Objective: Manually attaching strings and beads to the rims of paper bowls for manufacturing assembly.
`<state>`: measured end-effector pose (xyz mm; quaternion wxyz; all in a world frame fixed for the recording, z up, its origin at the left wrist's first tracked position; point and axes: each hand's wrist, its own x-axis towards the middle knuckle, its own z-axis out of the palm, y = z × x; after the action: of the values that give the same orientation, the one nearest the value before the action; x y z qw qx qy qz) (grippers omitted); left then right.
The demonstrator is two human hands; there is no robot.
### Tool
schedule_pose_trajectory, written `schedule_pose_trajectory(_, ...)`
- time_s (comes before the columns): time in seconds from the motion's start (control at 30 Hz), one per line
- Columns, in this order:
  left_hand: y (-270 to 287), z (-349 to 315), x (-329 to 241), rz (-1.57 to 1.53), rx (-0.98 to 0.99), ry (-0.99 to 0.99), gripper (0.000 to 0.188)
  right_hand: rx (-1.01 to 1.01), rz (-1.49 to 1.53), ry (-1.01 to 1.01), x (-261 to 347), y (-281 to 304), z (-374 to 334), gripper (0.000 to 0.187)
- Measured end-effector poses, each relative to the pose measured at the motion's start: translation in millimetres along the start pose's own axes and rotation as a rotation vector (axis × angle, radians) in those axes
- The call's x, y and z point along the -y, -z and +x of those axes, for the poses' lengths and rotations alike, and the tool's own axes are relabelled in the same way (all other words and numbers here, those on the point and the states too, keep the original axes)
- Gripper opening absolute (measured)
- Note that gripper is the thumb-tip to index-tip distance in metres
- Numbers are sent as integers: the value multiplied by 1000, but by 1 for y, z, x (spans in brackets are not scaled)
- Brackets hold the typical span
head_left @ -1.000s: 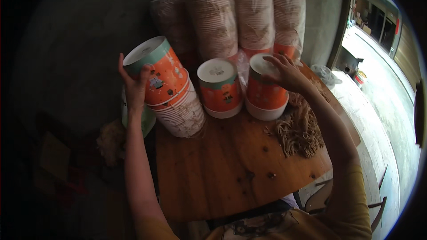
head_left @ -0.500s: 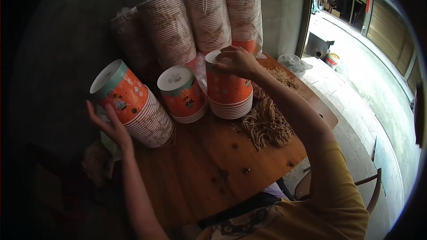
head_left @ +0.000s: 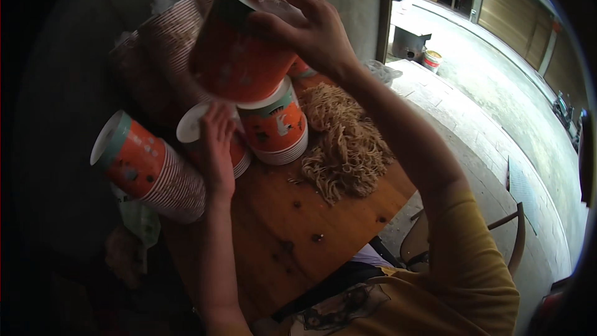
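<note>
My right hand (head_left: 311, 28) grips an orange paper tub (head_left: 233, 56) by its upturned base, thumb on the side and fingers over the top. The tub is upside down, tilted and raised above the table. Beneath it stands a short stack of upside-down paper tubs (head_left: 273, 127). My left hand (head_left: 217, 143) is open, fingers stretched upward below the raised tub. It partly covers another short stack of tubs (head_left: 189, 126); whether it touches them I cannot tell. Farther left, a taller stack of tubs (head_left: 140, 158) leans on the table.
A heap of tan strands (head_left: 345, 143) lies right of the stacks on the wooden table (head_left: 267, 236). Tall plastic-wrapped tub stacks (head_left: 171, 34) stand behind by the wall. A chair (head_left: 519, 230) is at the right, a doorway to a bright street beyond.
My right hand has lifted a tub off the right-hand short stack, up and leftward. My left hand has moved right from the tall left stack toward the middle one. The view has shifted.
</note>
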<state>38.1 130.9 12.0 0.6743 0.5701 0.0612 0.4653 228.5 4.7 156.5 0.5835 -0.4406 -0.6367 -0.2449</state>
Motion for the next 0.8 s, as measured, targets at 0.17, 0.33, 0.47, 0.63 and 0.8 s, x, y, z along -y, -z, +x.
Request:
schedule_pose_trajectory(0.17, -69, -22, -61, -242, -58, 4, 54, 178, 238, -204, 17, 34, -73, 60)
schedule_pose_trajectory(0.33, -26, -76, -71, 340, -200, -66, 48, 344, -15, -699, -41, 99, -157, 29)
schedule_pose_trajectory(0.47, -21, -116, -75, 1122, 48, -174, 17, 492, -330, -773, -88, 117, -232, 19)
schedule_pose_trajectory(0.63, -44, -133, -56, 1438, 341, -178, 9, 398, -310, -725, -92, 98, -253, 21)
schedule_pose_trajectory(0.8, -47, -137, -40, 1458, 427, -260, 13, 383, -495, -681, -83, 92, -254, 17)
